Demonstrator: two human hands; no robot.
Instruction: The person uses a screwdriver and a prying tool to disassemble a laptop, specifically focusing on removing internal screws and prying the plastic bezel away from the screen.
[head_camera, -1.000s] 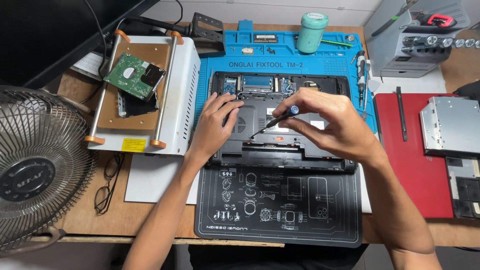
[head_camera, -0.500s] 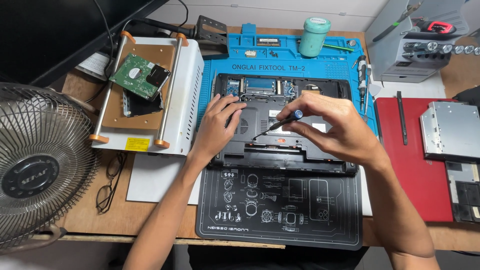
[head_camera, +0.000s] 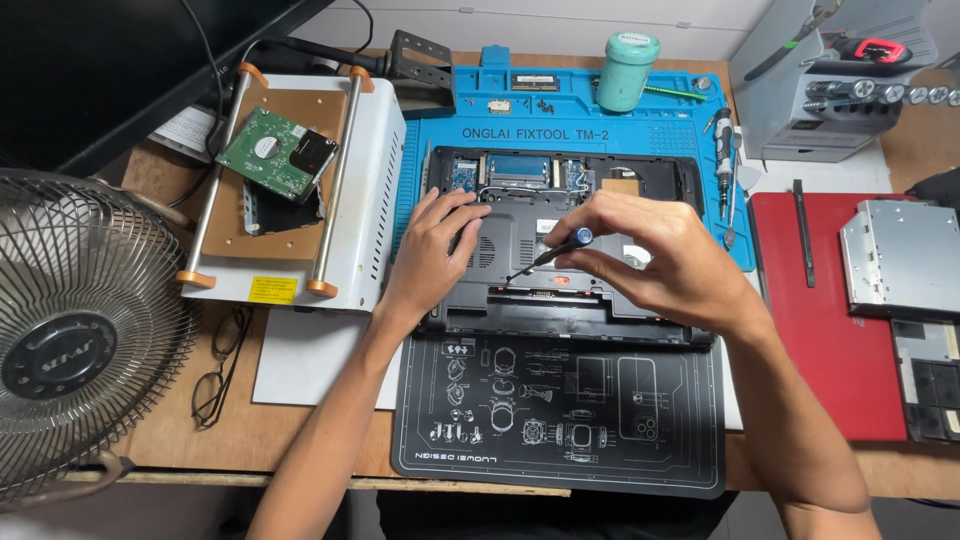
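Two hands work over the opened laptop (head_camera: 560, 250) on my counter (head_camera: 290, 440): left hand (head_camera: 435, 245) lies flat and open on it, right hand (head_camera: 650, 255) pinches a screwdriver (head_camera: 548, 255), tip down inside the shell.

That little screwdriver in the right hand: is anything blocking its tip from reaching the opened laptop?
Nothing visible does. The right hand holds the screwdriver slanted down to the left, and its tip sits on the bare laptop base. The left hand rests flat on the base to the side, clear of the tip.
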